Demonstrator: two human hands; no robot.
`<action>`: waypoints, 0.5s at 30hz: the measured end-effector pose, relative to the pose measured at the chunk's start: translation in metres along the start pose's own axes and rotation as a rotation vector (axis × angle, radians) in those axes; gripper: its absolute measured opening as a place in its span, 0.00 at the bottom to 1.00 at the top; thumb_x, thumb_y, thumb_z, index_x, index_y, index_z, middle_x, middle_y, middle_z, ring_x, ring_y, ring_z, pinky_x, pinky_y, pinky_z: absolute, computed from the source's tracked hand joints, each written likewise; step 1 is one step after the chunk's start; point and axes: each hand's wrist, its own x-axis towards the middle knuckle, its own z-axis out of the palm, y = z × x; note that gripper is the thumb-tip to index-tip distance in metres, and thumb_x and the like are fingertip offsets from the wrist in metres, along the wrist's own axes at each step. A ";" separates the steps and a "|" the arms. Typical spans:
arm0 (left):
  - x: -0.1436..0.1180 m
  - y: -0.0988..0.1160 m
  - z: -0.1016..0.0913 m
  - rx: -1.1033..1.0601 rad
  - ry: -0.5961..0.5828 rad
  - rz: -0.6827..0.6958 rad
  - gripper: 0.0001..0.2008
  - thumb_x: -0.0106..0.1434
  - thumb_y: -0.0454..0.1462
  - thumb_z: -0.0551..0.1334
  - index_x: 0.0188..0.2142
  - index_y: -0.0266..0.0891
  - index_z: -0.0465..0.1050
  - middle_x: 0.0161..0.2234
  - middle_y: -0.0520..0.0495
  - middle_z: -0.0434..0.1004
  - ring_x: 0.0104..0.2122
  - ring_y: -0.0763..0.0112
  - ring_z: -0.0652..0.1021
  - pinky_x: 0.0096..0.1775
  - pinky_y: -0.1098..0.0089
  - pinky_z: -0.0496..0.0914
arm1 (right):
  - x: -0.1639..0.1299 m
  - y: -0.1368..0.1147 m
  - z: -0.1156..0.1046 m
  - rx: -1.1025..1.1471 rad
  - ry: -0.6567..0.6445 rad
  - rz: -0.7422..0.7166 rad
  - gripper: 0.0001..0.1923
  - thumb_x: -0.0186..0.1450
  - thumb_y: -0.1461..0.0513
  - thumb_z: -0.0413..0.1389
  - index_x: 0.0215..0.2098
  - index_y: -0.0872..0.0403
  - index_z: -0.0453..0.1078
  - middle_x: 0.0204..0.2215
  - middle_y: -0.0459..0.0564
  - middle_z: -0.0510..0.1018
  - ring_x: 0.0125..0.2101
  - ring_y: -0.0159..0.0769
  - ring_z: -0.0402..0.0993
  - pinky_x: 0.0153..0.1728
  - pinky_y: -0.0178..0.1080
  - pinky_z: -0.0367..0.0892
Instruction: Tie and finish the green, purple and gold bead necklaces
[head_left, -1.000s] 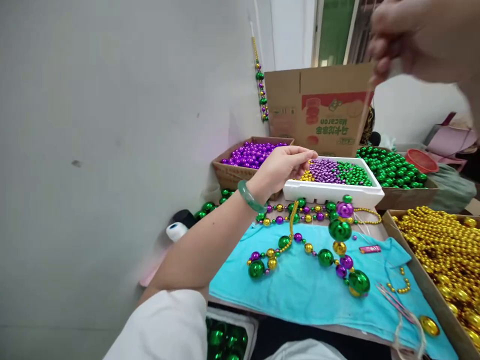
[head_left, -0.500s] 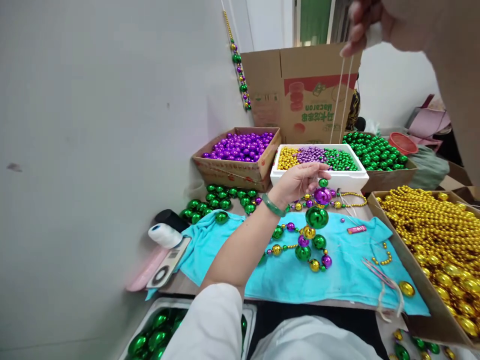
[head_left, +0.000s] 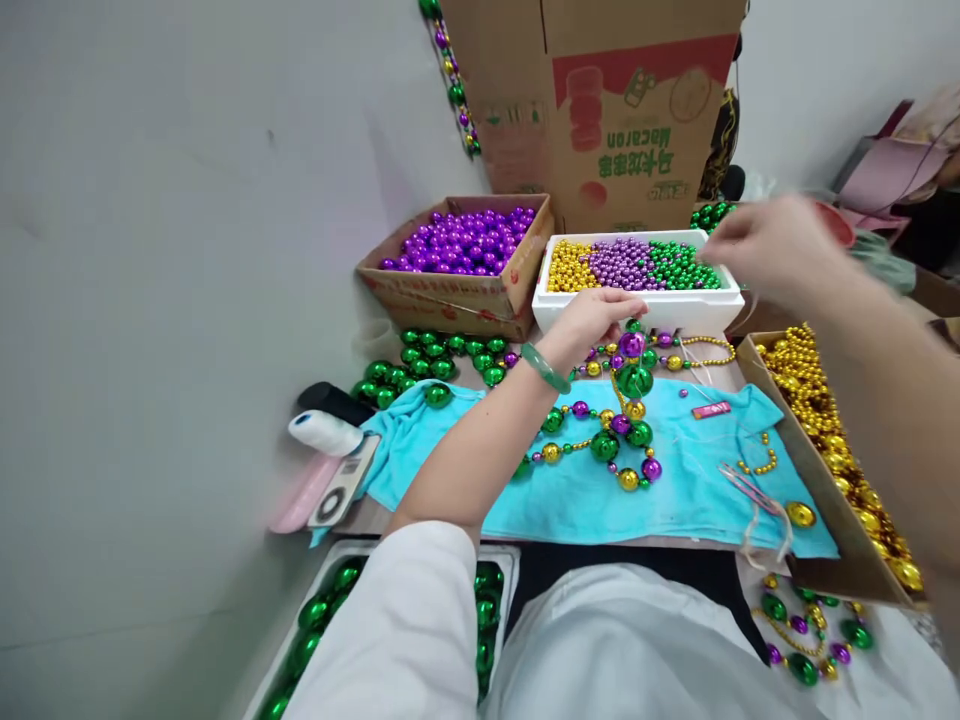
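Bead strand (head_left: 626,420) lies half-built on the teal cloth (head_left: 675,500), several green, purple and gold beads strung, thread end free. Left hand (head_left: 592,315) pinches its top near the purple bead (head_left: 632,344); right hand (head_left: 765,250), fingers loosely curled and blurred, hovers over the white tray (head_left: 637,305), grip unclear.

A small bead-stringing workshop: cardboard boxes of loose purple beads (head_left: 465,238) and gold beads (head_left: 832,420) line the far and right edges of a work table; a white foam tray (head_left: 637,300) holds sorted beads; a teal towel (head_left: 675,490) covers the near edge; a thread spool (head_left: 324,432) lies at the left edge.
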 end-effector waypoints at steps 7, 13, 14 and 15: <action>-0.009 0.002 0.012 0.145 0.045 0.091 0.07 0.59 0.37 0.65 0.27 0.37 0.76 0.20 0.54 0.66 0.17 0.83 0.62 0.22 0.73 0.52 | -0.068 0.021 0.091 0.899 -0.305 0.074 0.07 0.50 0.60 0.62 0.29 0.54 0.76 0.20 0.43 0.72 0.19 0.26 0.61 0.20 0.34 0.58; -0.019 0.009 0.009 0.130 0.167 0.093 0.06 0.62 0.36 0.63 0.33 0.37 0.77 0.25 0.52 0.73 0.18 0.85 0.65 0.22 0.75 0.56 | -0.060 0.011 0.093 0.920 -0.237 0.029 0.08 0.53 0.60 0.62 0.24 0.53 0.68 0.19 0.41 0.69 0.19 0.26 0.63 0.22 0.34 0.60; -0.021 0.008 0.006 0.104 0.193 0.091 0.06 0.63 0.37 0.62 0.34 0.37 0.77 0.27 0.52 0.75 0.18 0.85 0.65 0.22 0.76 0.56 | -0.057 0.007 0.087 0.926 -0.203 0.017 0.08 0.54 0.61 0.62 0.24 0.53 0.67 0.21 0.42 0.71 0.20 0.26 0.65 0.23 0.34 0.62; -0.023 0.006 0.001 0.076 0.218 0.091 0.06 0.63 0.37 0.62 0.35 0.37 0.77 0.28 0.51 0.76 0.18 0.86 0.65 0.22 0.76 0.56 | -0.053 0.001 0.077 0.937 -0.170 0.002 0.08 0.55 0.62 0.61 0.25 0.53 0.66 0.23 0.43 0.72 0.22 0.27 0.67 0.25 0.34 0.64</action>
